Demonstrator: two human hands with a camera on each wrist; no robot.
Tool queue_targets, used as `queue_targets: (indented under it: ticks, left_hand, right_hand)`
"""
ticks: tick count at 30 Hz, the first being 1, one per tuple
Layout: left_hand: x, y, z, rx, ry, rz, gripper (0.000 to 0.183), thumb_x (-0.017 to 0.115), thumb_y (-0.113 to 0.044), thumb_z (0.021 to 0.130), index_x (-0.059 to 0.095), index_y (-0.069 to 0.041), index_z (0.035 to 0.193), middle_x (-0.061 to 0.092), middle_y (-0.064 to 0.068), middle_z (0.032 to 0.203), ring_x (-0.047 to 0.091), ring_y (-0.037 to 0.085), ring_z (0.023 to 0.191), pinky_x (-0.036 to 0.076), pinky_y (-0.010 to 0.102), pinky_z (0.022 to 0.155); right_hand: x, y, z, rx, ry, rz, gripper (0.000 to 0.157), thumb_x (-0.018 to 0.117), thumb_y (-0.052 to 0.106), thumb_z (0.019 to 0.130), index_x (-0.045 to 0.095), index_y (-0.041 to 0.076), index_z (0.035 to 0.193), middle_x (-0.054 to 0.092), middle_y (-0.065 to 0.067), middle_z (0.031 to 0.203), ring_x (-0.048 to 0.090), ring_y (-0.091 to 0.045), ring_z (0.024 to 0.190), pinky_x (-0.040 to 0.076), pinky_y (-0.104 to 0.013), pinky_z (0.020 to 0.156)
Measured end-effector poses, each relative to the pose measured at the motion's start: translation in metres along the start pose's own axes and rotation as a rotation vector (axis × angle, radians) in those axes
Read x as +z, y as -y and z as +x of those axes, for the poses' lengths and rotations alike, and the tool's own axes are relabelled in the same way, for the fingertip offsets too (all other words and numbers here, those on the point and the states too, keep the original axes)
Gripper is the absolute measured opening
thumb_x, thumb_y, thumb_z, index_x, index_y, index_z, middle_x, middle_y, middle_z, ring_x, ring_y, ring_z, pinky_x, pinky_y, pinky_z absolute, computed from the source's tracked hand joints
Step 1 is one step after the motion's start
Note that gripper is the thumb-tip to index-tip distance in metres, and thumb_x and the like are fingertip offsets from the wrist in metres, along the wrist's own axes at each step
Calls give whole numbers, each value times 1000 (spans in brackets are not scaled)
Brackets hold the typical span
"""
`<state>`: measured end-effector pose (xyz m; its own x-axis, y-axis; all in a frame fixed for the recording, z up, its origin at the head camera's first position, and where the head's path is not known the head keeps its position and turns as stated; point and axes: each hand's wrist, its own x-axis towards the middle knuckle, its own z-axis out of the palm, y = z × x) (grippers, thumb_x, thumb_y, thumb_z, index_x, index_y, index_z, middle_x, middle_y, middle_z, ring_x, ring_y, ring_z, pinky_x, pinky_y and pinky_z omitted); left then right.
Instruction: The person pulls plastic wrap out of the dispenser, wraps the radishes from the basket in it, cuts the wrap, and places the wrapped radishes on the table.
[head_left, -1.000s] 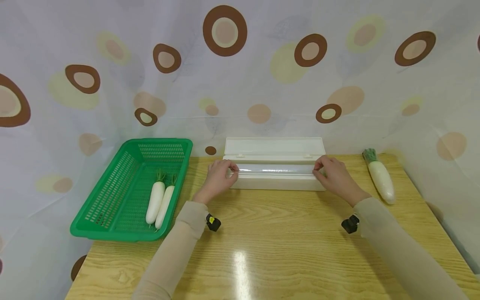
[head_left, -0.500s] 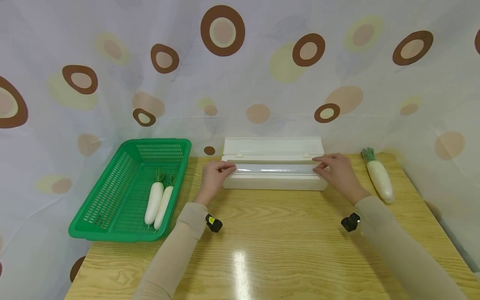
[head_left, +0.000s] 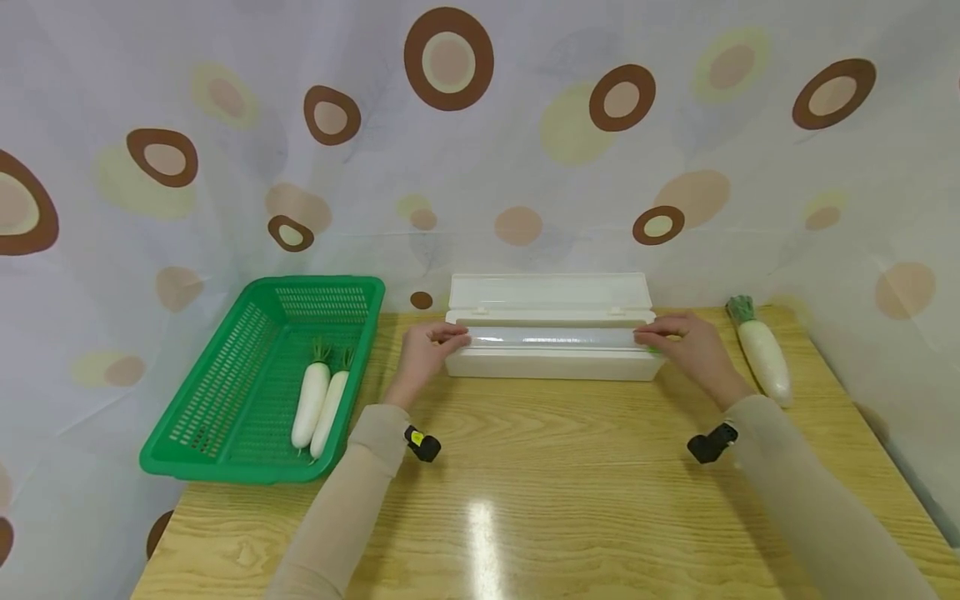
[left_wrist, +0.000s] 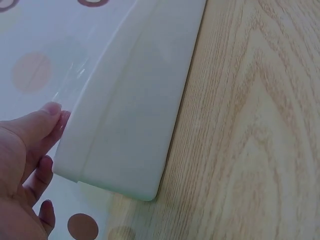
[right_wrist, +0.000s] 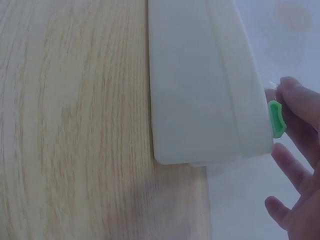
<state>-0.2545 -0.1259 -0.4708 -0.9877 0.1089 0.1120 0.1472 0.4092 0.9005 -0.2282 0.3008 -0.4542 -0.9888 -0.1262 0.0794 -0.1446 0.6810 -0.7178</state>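
Currently, left hand (head_left: pixel 426 354) and right hand (head_left: pixel 696 350) each pinch, thumb against finger, one end of the clear film (head_left: pixel 551 337) above the white box (head_left: pixel 551 364), lid raised, near the table's (head_left: pixel 570 483) back edge; green tab (right_wrist: pixel 276 119) beside right thumb.

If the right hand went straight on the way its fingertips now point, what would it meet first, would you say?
The right hand seems to pinch the clear film at the white box, so probably more film, with the left hand farther along; depth is unclear.
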Motion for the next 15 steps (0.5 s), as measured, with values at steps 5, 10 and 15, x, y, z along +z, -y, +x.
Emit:
queue_targets:
  ticks: [5, 10, 15]
  left_hand:
    - [-3, 2, 0, 25, 23, 38, 18, 77, -22, 97, 82, -8, 107, 78, 5, 102, 67, 20, 91, 54, 32, 78]
    - [-1, 1, 1, 41, -29, 22, 17, 76, -21, 98, 82, -7, 105, 78, 7, 103, 69, 21, 96, 55, 36, 86]
    - [0, -4, 2, 20, -87, -58, 17, 76, -21, 98, 81, -6, 105, 78, 8, 102, 68, 19, 95, 53, 32, 83]
  right_hand:
    - [-5, -1, -2, 48, 29, 85, 41, 71, 37, 101, 76, 2, 122, 60, -23, 142, 47, -43, 138, 37, -63, 111]
    - [-7, 1, -1, 72, 39, 116, 44, 69, 38, 102, 75, 0, 124, 57, -23, 147, 44, -42, 142, 36, -62, 114]
    - [-7, 7, 0, 48, -13, 77, 43, 65, 41, 104, 77, 5, 122, 63, -16, 140, 52, -32, 133, 46, -49, 106]
